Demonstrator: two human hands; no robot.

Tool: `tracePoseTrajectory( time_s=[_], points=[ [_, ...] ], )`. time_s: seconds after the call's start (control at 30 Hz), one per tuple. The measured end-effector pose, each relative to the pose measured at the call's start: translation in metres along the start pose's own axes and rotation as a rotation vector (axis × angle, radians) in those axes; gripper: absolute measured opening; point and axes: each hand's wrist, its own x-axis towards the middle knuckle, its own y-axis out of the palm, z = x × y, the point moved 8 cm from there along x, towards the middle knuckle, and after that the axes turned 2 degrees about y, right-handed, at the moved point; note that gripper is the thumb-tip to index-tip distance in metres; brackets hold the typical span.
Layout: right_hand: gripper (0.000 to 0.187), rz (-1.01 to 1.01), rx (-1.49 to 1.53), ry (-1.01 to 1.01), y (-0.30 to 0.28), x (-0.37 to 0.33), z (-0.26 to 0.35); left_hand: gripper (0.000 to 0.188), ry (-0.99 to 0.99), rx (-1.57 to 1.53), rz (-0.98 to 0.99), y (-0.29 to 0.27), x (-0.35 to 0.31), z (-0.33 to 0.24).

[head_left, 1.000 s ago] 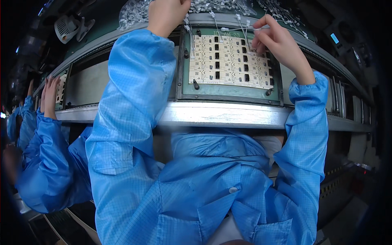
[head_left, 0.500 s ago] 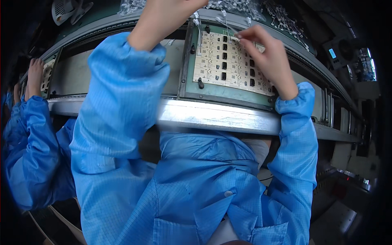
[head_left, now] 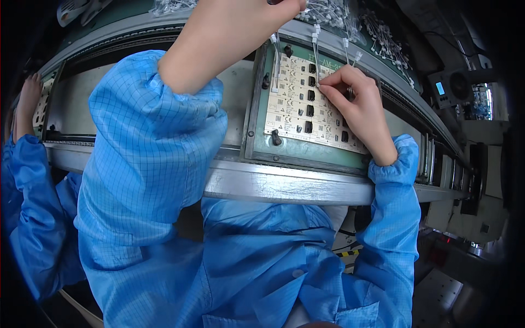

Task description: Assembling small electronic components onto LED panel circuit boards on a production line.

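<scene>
While your right hand (head_left: 358, 106) pinches a thin white-capped wire lead (head_left: 316, 52) against the cream circuit board (head_left: 306, 106) in its green tray (head_left: 257, 126), your left hand (head_left: 257, 16) clutches more leads up top, and they look light and bendy, so hold them near the cap.

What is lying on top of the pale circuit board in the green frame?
On the board sit rows of small black parts. The right hand rests on it, fingertips pressing a white-tipped wire. The hand covers the board's right part, so what lies there is hidden.
</scene>
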Motion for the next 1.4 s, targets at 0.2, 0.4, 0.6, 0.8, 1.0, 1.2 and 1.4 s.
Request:
tracePoseTrajectory(
  time_s=[0.2, 0.4, 0.6, 0.8, 1.0, 1.2, 1.4],
  points=[
    [0.005, -0.015, -0.226, -0.104, -0.005, -0.003, 0.017, 0.012, -0.039, -0.081, 0.055, 0.003, 0.0, 0.001],
    [0.005, -0.012, -0.266, -0.122, -0.002, -0.002, 0.017, 0.011, -0.132, -0.283, 0.146, 0.013, -0.001, 0.009],
    [0.005, -0.002, -0.305, -0.209, -0.005, -0.005, 0.027, 0.01, -0.132, -0.367, 0.165, 0.019, 0.0, 0.007],
    [0.013, 0.084, -0.343, -0.268, -0.005, -0.014, 0.04, 0.012, -0.075, -0.318, 0.102, 0.014, -0.008, 0.001],
    [0.019, -0.271, -0.164, 0.038, -0.064, 0.022, -0.073, 0.012, 0.384, 0.577, 0.078, 0.023, -0.029, -0.027],
    [0.017, -0.376, -0.503, 0.08, -0.073, 0.037, -0.162, 0.011, 0.269, 0.624, 0.259, 0.044, -0.05, -0.021],
    [0.013, -0.759, -0.304, -0.581, -0.086, 0.021, -0.119, 0.009, 0.247, 0.75, 0.355, 0.052, -0.065, -0.026]
  ],
)
